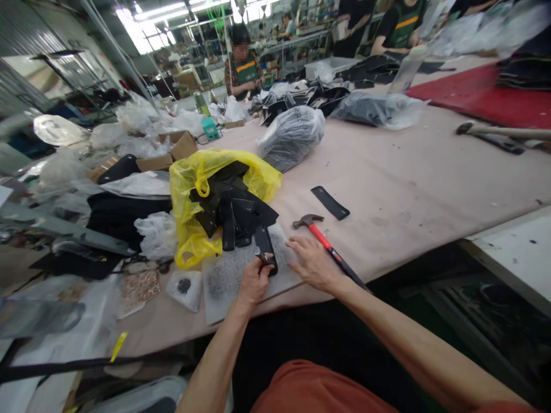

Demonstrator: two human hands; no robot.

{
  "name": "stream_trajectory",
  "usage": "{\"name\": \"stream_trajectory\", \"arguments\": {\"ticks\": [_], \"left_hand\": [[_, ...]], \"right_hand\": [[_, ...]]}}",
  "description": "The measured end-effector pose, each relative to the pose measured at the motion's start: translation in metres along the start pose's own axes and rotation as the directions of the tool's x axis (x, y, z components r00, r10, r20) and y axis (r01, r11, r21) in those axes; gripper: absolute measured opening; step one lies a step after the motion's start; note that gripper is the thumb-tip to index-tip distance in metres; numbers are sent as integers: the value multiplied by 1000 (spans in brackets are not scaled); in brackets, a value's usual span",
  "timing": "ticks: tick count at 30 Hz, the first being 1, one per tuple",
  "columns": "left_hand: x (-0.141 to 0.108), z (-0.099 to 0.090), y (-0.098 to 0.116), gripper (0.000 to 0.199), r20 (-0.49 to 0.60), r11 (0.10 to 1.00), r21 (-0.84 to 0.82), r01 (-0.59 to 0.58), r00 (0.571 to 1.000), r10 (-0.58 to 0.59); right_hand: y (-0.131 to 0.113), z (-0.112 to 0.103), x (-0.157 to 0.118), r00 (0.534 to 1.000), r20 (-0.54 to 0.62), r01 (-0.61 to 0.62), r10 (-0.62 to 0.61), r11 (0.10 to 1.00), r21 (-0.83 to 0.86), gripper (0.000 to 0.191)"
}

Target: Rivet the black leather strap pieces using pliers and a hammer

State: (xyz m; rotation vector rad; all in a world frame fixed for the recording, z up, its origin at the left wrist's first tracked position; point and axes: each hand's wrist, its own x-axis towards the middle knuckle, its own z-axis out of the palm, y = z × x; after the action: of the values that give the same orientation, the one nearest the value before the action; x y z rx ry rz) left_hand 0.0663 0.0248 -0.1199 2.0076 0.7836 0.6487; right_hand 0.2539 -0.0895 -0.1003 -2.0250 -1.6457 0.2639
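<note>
My left hand point(255, 280) is closed on a small dark tool with a shiny metal part point(263, 258), its exact kind unclear. The tool rests over the near end of a black strip point(263, 241), which lies on a speckled grey board point(226, 278). My right hand point(313, 263) lies with fingers spread at the board's right edge, holding nothing. Just beyond that hand is a claw hammer point(319, 234) with a red and black handle. Another black strip point(330, 203) lies flat on the table farther back. Black pieces point(235, 206) spill from a yellow plastic bag point(185, 195) onto the board.
The cloth-covered table point(400, 183) ends close to my body. Left of the board sit a small white container with dark bits point(185, 287) and a bag of small brass-coloured parts point(138, 291). A plastic-wrapped bundle point(293, 136) stands behind. Across the table, a person point(244, 66) works.
</note>
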Motion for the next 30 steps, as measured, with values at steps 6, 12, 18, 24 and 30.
{"name": "stream_trajectory", "arguments": {"ticks": [6, 12, 18, 24, 30], "left_hand": [[0, -8, 0, 25, -37, 998, -35, 44, 998, -45], [1, -13, -7, 27, -43, 972, -134, 194, 979, -201], [-3, -12, -10, 28, -97, 949, -200, 242, 959, -265], [-5, -17, -3, 26, -161, 978, -87, 192, 966, -204], [-8, -22, -3, 23, -177, 977, -112, 183, 964, -201]], "right_hand": [[-27, 29, 10, 989, 145, 3, -13, 998, 66, 53], [-22, 31, 9, 988, 155, -44, 27, 993, 108, 55], [-23, 32, 8, 990, 140, -41, 24, 992, 117, 55], [-24, 24, 23, 996, 19, -86, 85, 991, 102, 50], [-30, 30, 82, 961, -36, -275, 274, 961, -33, 52]]}}
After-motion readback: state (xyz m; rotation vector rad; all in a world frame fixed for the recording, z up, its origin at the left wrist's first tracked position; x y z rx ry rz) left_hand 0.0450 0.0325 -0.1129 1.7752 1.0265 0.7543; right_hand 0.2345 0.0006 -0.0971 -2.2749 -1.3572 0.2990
